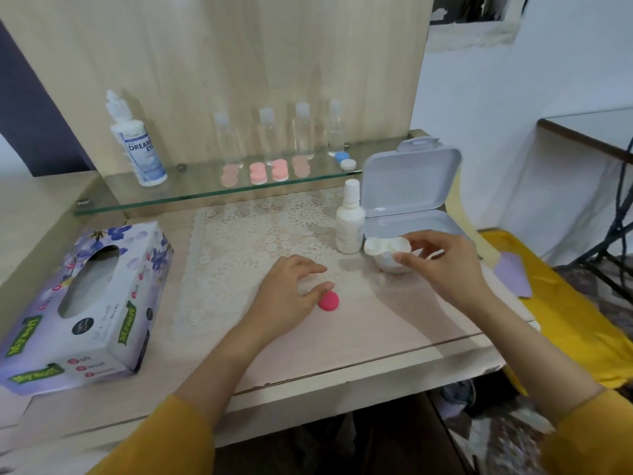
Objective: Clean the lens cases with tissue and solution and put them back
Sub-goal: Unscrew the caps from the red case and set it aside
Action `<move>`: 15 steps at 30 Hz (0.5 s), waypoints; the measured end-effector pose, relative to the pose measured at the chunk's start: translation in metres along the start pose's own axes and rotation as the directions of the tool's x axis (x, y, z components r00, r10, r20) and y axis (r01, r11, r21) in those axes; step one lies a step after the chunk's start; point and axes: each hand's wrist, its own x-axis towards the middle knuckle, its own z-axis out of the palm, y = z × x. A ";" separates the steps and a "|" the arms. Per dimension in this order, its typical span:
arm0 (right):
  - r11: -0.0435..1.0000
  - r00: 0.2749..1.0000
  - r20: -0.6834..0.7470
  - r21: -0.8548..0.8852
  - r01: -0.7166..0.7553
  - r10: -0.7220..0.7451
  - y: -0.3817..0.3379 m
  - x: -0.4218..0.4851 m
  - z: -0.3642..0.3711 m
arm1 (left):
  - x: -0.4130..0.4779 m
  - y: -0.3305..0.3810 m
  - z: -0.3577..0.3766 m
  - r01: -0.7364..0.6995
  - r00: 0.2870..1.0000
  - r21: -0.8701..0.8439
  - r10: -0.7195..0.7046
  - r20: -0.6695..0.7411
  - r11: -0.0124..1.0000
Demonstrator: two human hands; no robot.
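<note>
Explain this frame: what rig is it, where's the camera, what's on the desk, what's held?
No robot: a person works bare-handed, and the one picture comes from a camera on their head, looking down. The right hand pinches a white case by the open box. The left hand lies open on the desk, thumb at a pink cap. Also there: a tissue box, a lace mat, a small white bottle. The glass shelf behind carries a solution bottle, clear bottles and more cases.
</note>
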 end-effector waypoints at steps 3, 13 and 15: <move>0.996 0.995 -0.097 -0.090 -0.026 0.017 0.010 0.013 -0.016 | 0.013 0.007 0.017 -0.030 0.996 0.043 0.026 0.080 0.999; 0.876 0.956 -0.124 -0.446 0.185 -0.265 0.032 0.041 -0.030 | 0.011 -0.003 0.040 -0.086 0.996 0.125 0.083 0.025 0.988; 0.835 0.935 -0.105 -0.493 0.246 -0.338 0.035 0.042 -0.025 | 0.011 -0.004 0.040 -0.092 0.996 0.122 0.090 0.022 0.988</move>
